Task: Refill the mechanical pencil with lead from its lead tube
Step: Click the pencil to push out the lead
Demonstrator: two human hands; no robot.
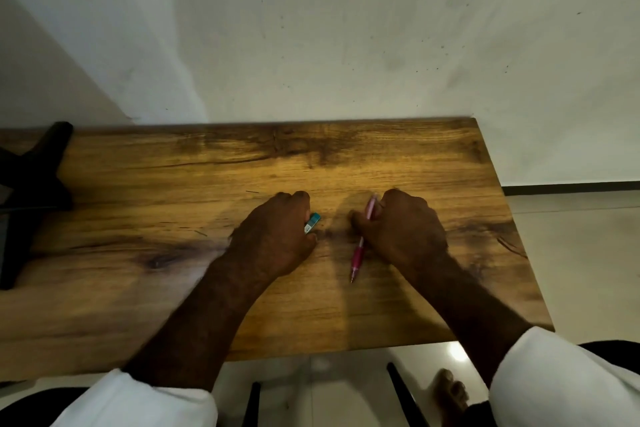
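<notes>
A pink mechanical pencil lies nearly lengthwise on the wooden table, its tip pointing toward me. My right hand is closed around its upper half, with the thumb on the pencil's left side. A small teal and white lead tube sticks out from under the fingers of my left hand, which curls over it on the tabletop. The two hands rest side by side near the table's middle, a short gap between them. Most of the tube is hidden by my fingers.
A black stand with angled legs occupies the table's left end. A thin dark lead-like sliver lies beyond my left hand. The table's right edge and near edge border a pale tiled floor; a white wall stands behind.
</notes>
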